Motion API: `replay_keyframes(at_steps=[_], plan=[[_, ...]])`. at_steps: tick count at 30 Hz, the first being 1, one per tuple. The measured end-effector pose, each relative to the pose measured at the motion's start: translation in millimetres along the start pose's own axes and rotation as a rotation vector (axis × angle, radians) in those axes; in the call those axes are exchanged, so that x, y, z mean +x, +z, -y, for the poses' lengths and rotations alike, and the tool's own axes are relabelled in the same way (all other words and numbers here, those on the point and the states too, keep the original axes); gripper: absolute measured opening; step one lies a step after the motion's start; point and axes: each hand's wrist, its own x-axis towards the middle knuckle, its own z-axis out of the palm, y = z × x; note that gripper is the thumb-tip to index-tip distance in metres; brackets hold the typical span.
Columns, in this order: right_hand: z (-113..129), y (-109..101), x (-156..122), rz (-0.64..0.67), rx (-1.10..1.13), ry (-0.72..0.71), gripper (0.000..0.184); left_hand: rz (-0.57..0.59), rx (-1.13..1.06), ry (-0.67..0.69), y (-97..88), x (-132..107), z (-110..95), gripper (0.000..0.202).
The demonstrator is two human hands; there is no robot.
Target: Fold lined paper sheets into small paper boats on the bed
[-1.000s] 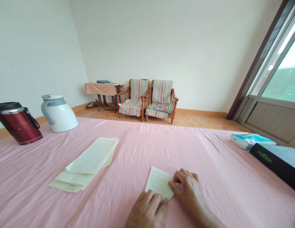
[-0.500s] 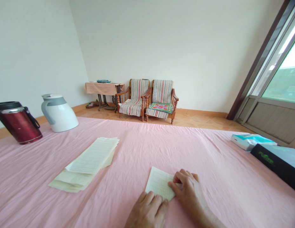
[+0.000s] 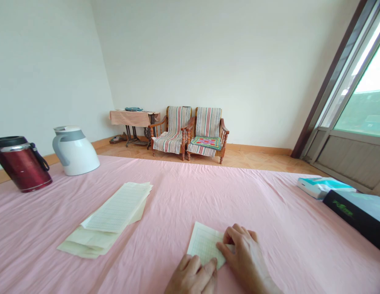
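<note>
A small piece of grid-lined paper point(image 3: 205, 243), apparently folded, lies on the pink cloth in front of me. My left hand point(image 3: 194, 275) has its fingers curled over the paper's near edge. At its right edge, my right hand point(image 3: 243, 253) pinches the paper between thumb and bent fingers. Both hands rest low, close together, and cover the paper's lower and right parts. To the left, a loose stack of lined paper sheets point(image 3: 116, 210) lies slantwise, touched by neither hand.
On the left stand a dark red flask point(image 3: 23, 167) and a white jug with a grey handle point(image 3: 79, 153). A black box point(image 3: 352, 216) and a blue-and-white packet point(image 3: 324, 185) lie at the right. Beyond the pink cloth point(image 3: 238, 192) are two wooden armchairs point(image 3: 208, 128).
The whole scene sits slightly lower in view, as the camera has tilted a little. Both hands keep nearly the same hold on the grid paper.
</note>
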Motion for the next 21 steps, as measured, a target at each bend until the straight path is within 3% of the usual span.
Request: replay_keyframes(at_steps=[4, 10, 13, 17, 19, 21], plan=[[-1, -2, 1, -0.013, 0.014, 0.022, 0.013, -0.038, -0.020, 0.025, 1.6, 0, 4, 0.025], [-3, -7, 5, -0.073, 0.059, 0.057, 0.010, 0.033, -0.069, 0.009, -0.6, -2, 5, 0.021], [-4, -14, 3, -0.146, 0.162, 0.027, 0.020, 0.080, -0.114, -0.010, -2.2, -1, 5, 0.021], [2, -25, -15, -0.167, 0.216, -0.209, 0.028, 0.080, -0.125, -0.024, -4.2, -1, 3, 0.024], [3, -19, -28, -0.157, 0.096, -0.470, 0.026, 0.085, -0.122, -0.040, -4.7, -1, 1, 0.027], [0, -6, -39, -0.248, -0.037, -0.657, 0.032, 0.094, -0.129, -0.054, -4.6, -2, 0, 0.033]])
